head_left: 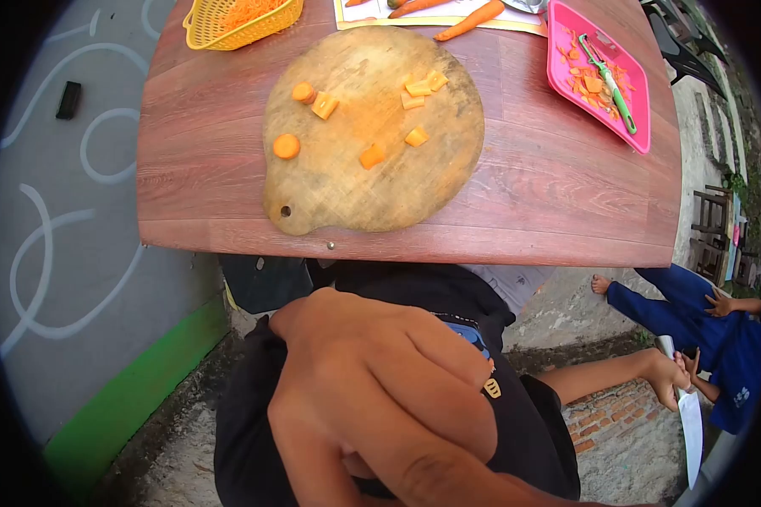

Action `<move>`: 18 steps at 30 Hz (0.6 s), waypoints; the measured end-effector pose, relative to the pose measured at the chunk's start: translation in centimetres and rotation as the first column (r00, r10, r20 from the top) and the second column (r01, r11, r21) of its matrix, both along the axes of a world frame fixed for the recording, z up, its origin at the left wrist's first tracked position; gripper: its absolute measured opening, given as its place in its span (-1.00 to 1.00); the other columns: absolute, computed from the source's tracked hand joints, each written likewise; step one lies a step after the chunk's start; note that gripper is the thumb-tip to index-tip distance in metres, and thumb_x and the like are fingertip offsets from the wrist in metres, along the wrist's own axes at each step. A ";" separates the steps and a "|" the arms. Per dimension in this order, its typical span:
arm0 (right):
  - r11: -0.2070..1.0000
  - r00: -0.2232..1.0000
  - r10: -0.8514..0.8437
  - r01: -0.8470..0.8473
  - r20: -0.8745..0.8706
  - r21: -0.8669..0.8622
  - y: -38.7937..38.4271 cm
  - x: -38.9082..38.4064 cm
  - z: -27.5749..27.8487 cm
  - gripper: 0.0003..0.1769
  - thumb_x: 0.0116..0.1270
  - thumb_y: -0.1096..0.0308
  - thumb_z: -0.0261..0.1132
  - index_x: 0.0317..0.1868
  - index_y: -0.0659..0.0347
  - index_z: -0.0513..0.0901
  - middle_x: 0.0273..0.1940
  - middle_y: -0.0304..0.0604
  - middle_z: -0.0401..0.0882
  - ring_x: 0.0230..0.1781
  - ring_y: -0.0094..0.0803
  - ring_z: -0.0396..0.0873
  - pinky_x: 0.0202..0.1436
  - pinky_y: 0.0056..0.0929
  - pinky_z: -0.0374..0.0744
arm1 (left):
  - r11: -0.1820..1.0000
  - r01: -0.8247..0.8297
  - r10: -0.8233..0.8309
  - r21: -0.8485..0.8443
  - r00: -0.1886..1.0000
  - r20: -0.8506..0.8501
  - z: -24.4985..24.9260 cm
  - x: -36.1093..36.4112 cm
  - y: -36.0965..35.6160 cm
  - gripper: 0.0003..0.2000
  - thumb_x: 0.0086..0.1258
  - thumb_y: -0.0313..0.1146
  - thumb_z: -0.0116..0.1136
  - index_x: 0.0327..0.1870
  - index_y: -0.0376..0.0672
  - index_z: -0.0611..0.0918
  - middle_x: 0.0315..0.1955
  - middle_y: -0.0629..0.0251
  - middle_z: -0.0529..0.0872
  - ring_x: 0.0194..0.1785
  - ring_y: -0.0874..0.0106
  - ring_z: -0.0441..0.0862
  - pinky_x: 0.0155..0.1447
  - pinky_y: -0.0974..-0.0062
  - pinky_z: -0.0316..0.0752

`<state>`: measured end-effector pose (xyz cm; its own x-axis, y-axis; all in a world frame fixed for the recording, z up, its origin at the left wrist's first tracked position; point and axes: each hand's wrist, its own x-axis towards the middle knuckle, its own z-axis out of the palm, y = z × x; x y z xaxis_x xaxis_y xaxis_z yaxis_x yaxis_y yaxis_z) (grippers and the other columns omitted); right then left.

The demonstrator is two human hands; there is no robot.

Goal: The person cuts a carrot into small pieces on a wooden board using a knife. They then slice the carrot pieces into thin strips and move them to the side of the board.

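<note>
My right hand (372, 397) is close to the camera, below the table's front edge and over my dark clothing. Its back faces me and the fingers are curled, with nothing visible in them. My left hand is out of sight. On the wooden table (558, 194) lies a round wooden cutting board (355, 194) carrying a round carrot slice (286, 146) and several carrot chunks (372, 155). The hand touches neither the board nor the table.
A pink board (566, 51) at the back right holds carrot peelings and a green peeler (613, 84). A yellow basket (228, 29) of shredded carrot and a whole carrot (469, 21) lie at the back. A person in blue (719, 346) sits low on the right.
</note>
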<state>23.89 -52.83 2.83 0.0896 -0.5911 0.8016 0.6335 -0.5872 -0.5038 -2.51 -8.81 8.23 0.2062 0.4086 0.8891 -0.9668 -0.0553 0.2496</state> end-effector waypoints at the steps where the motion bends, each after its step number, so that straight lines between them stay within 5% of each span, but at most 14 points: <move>1: 1.000 1.000 0.004 -0.004 0.007 0.014 0.2 0.1 -0.3 -0.70 0.58 0.44 -0.02 0.10 0.36 0.05 -0.56 -0.23 0.40 -0.73 -0.41 0.52 -0.69 -0.45 0.66 | 0.974 0.227 -0.226 0.000 0.973 -0.053 -0.4 -1.5 1.7 -0.75 0.25 -0.62 0.18 -0.57 -0.08 0.44 -0.10 0.28 0.84 -0.41 0.51 0.49 -0.45 0.53 0.15; 2: 0.996 0.995 -0.077 0.080 0.068 -0.038 0.3 0.2 -0.6 -0.71 0.57 0.45 -0.03 0.10 0.36 0.05 -0.57 -0.20 0.39 -0.73 -0.41 0.51 -0.69 -0.45 0.67 | 0.897 0.441 -0.440 -0.021 0.891 -0.109 -1.3 -3.0 3.2 -0.84 0.25 -0.61 0.15 -0.49 -0.11 0.57 0.08 0.31 0.82 -0.25 0.40 0.63 -0.30 0.44 0.31; 3: 0.982 0.978 -0.157 0.170 0.139 -0.085 0.4 0.3 -0.7 -0.71 0.56 0.46 -0.03 0.10 0.35 0.05 -0.57 -0.17 0.39 -0.74 -0.42 0.49 -0.68 -0.45 0.67 | 0.961 0.247 -0.238 -0.125 0.968 0.081 -2.2 -2.7 2.9 -0.82 0.41 -0.58 0.12 -0.41 -0.06 0.52 -0.11 0.00 0.78 -0.22 0.24 0.67 -0.40 0.37 0.30; 4: 0.983 0.967 -0.139 0.161 0.215 -0.090 0.3 0.2 -0.7 -0.68 0.52 0.46 -0.02 0.14 0.32 0.07 -0.53 -0.19 0.40 -0.75 -0.46 0.43 -0.69 -0.44 0.60 | 0.992 0.052 -0.060 -0.113 0.996 -0.064 -3.8 -4.1 4.7 -0.89 0.50 -0.49 0.07 -0.28 -0.04 0.54 0.11 0.05 0.74 -0.12 0.26 0.62 -0.22 0.36 0.38; 5: 0.983 0.965 -0.140 0.162 0.222 -0.087 -0.2 0.0 -0.4 -0.68 0.52 0.46 -0.02 0.14 0.32 0.07 -0.53 -0.19 0.40 -0.75 -0.46 0.43 -0.69 -0.44 0.60 | 0.970 -0.241 0.225 0.025 0.857 -0.464 -3.8 -5.9 6.5 -0.88 0.52 -0.54 -0.01 -0.11 -0.09 0.57 0.27 0.16 0.66 -0.05 0.26 0.58 -0.05 0.34 0.42; 6: 0.973 0.968 -0.193 0.209 0.158 -0.095 -0.8 -0.5 -0.2 -0.67 0.52 0.46 -0.02 0.16 0.33 0.07 -0.52 -0.16 0.41 -0.71 -0.44 0.45 -0.65 -0.44 0.62 | 0.835 -0.452 0.525 0.313 0.488 -0.697 -4.8 -6.8 8.7 -0.82 0.49 -0.54 0.07 0.04 -0.17 0.61 0.27 0.10 0.66 -0.06 0.20 0.61 0.00 0.24 0.50; 8: 0.968 0.965 -0.242 0.233 -0.101 -0.098 0.0 -3.0 0.4 -0.67 0.53 0.47 -0.06 0.20 0.35 0.09 -0.45 -0.05 0.46 -0.57 -0.38 0.54 -0.55 -0.41 0.65 | 0.326 -0.251 0.899 0.911 -0.217 -0.381 -7.1 -7.5 10.6 -0.69 0.46 -0.51 0.15 0.20 -0.20 0.59 0.11 -0.02 0.70 -0.06 0.15 0.62 0.08 0.16 0.53; 9: 0.970 0.966 -0.236 0.227 -0.105 -0.089 -1.2 -3.3 0.3 -0.67 0.53 0.47 -0.06 0.20 0.35 0.09 -0.45 -0.05 0.46 -0.57 -0.38 0.54 -0.55 -0.41 0.65 | 0.317 -0.252 0.901 0.915 -0.223 -0.373 -7.5 -7.6 10.4 -0.69 0.46 -0.51 0.15 0.20 -0.20 0.59 0.11 -0.02 0.70 -0.06 0.15 0.62 0.08 0.16 0.53; 11: 0.995 0.899 -0.099 0.075 -0.428 -0.072 -4.5 -4.3 0.4 -0.67 0.52 0.50 -0.06 0.19 0.36 0.09 -0.38 0.02 0.48 -0.48 -0.35 0.59 -0.52 -0.39 0.66 | 0.548 -0.206 0.726 0.811 -0.364 -0.583 -8.3 -7.4 9.8 -0.62 0.42 -0.51 0.22 0.27 -0.22 0.60 0.08 0.08 0.73 -0.04 0.20 0.61 0.13 0.27 0.52; 12: 0.991 0.933 -0.130 0.114 -0.336 -0.067 -4.1 -4.7 0.2 -0.67 0.51 0.51 -0.03 0.17 0.39 0.12 -0.34 0.05 0.48 -0.50 -0.34 0.59 -0.53 -0.37 0.65 | 0.480 -0.225 0.787 0.848 -0.316 -0.530 -9.0 -7.0 9.8 -0.65 0.42 -0.53 0.23 0.23 -0.21 0.62 0.01 0.13 0.72 -0.08 0.27 0.65 0.05 0.30 0.56; 15: 0.948 0.948 -0.315 0.312 -0.045 -0.060 -3.3 -4.8 -0.9 -0.71 0.55 0.48 -0.03 0.12 0.44 0.10 -0.29 0.21 0.55 -0.54 -0.34 0.56 -0.55 -0.37 0.66 | 0.549 -0.362 0.703 0.754 -0.288 -0.650 -10.4 -5.9 10.2 -0.67 0.43 -0.54 0.25 0.21 -0.20 0.63 -0.04 0.17 0.74 -0.18 0.35 0.68 -0.07 0.35 0.59; 16: 0.925 0.904 -0.380 0.370 -0.194 -0.088 -3.4 -5.2 -0.8 -0.74 0.54 0.47 -0.02 0.09 0.42 0.14 -0.32 0.14 0.53 -0.49 -0.32 0.60 -0.55 -0.34 0.66 | 0.555 -0.351 0.710 0.754 -0.273 -0.649 -10.3 -5.6 10.2 -0.67 0.43 -0.54 0.25 0.21 -0.20 0.63 -0.04 0.17 0.74 -0.18 0.35 0.68 -0.07 0.35 0.59; 17: 0.957 0.849 -0.290 0.268 -0.442 -0.114 -4.7 -5.7 -0.4 -0.72 0.55 0.44 0.00 0.08 0.40 0.12 -0.34 0.13 0.54 -0.49 -0.31 0.62 -0.55 -0.35 0.65 | 0.549 -0.422 0.729 0.722 -0.181 -0.660 -10.3 -5.1 10.3 -0.68 0.44 -0.54 0.26 0.19 -0.21 0.63 -0.04 0.21 0.75 -0.23 0.40 0.67 -0.13 0.40 0.58; 18: 0.981 0.855 -0.196 0.173 -0.480 -0.091 -6.1 -5.6 -0.8 -0.71 0.56 0.41 0.02 0.09 0.41 0.16 -0.32 0.14 0.54 -0.49 -0.32 0.61 -0.54 -0.34 0.64 | 0.547 -0.489 0.742 0.679 -0.091 -0.664 -10.2 -4.7 10.2 -0.69 0.44 -0.53 0.27 0.18 -0.22 0.64 -0.04 0.24 0.77 -0.29 0.45 0.65 -0.19 0.44 0.58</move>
<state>18.25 -58.90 2.05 0.3661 -0.6016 0.7099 0.1936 -0.6970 -0.6905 -7.25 1.42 -2.01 0.5525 0.7203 0.4195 0.3313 -0.6516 0.6824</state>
